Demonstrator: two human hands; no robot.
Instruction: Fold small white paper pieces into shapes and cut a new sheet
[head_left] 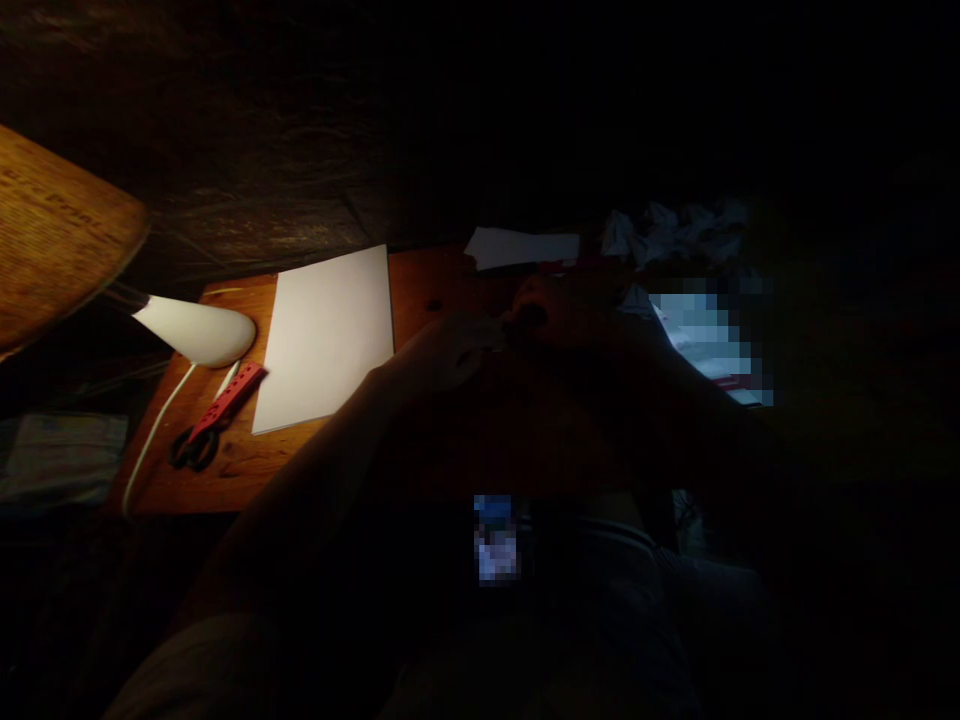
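Note:
My left hand (pixel 463 345) reaches to the middle of the dim table, its fingers bent inward. Close against it, my right hand (pixel 546 310) has its fingers curled. The two hands meet over the wood, and a small pale patch shows between them; shadow hides whether it is paper or fingertips. Left of my forearm lies a stack of white paper (pixel 330 340). Just beyond the hands rest a cut piece of white paper (pixel 521 248) and a dark red item (pixel 559 266) too dim to name.
At left stand a lamp with a brown shade (pixel 60 230) and white base (pixel 206 332), its cord (pixel 154 430), a red perforated strip (pixel 229 400) and black-handled scissors (pixel 196 448). Crumpled or folded white papers (pixel 660 232) lie at back right, near a glowing blurred screen (pixel 709 345). The wooden table's (pixel 247 490) front edge shows.

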